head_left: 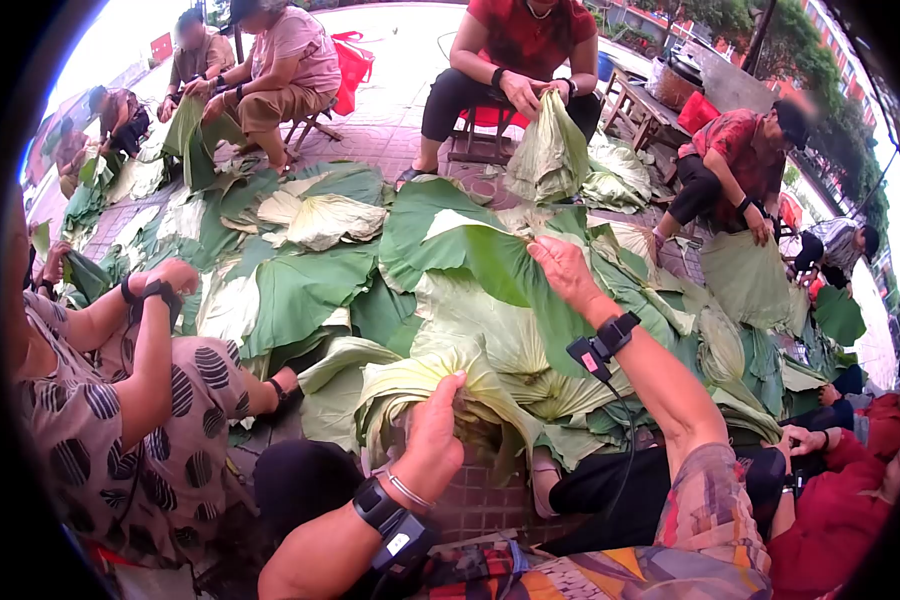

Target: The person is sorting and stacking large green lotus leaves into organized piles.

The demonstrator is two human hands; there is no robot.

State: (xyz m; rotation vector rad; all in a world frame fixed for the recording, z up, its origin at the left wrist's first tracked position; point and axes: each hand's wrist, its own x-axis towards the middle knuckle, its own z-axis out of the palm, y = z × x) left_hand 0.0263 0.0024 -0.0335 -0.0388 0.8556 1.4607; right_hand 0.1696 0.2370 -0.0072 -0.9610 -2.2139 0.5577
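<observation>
My left hand (435, 432) grips a folded bundle of pale green lotus leaves (440, 375) held low in front of me. My right hand (562, 266) reaches forward and pinches the edge of a large dark green leaf (460, 240) lying on top of the heap. Both wrists carry black bands with small devices. The heap of big round leaves (310, 290) covers the ground between me and the people sitting around it.
A person in a spotted dress (120, 420) sits close on my left. Someone in red (840, 500) is at my right. Across the pile, seated people fold leaves: one in a red top (520, 60), one in pink (280, 70), one bent over (730, 160). Brick paving (370, 130) lies beyond.
</observation>
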